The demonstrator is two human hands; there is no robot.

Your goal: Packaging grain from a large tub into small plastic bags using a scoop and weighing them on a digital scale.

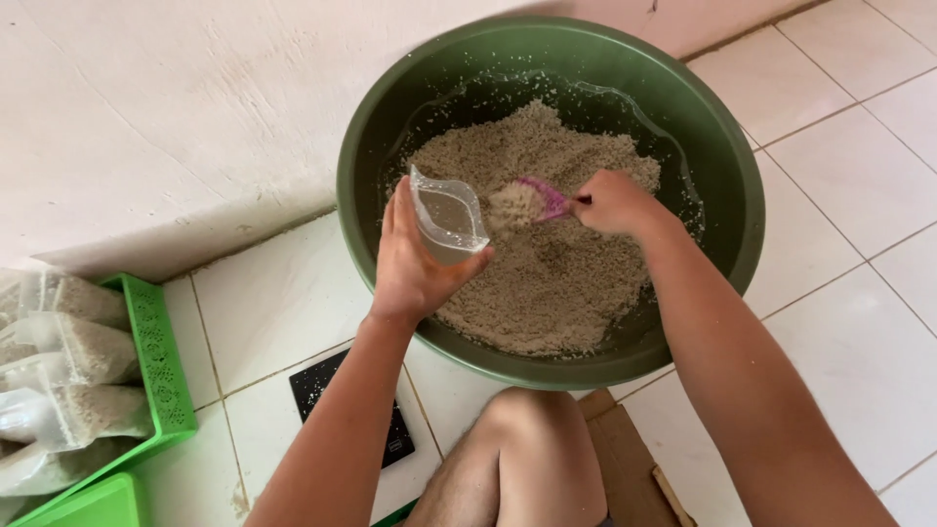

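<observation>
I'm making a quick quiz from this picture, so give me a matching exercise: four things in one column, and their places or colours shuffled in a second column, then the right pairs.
Column one:
1. basin
2. scoop
3. clear pouch
4. filled bags

Column two:
A. held open in the left hand
B. stacked in the green tray at the far left
C. pink, loaded with grain, in the right hand
D. dark green, round, holding the heap of beige grain

Pairs: 1-D, 2-C, 3-A, 4-B
</observation>
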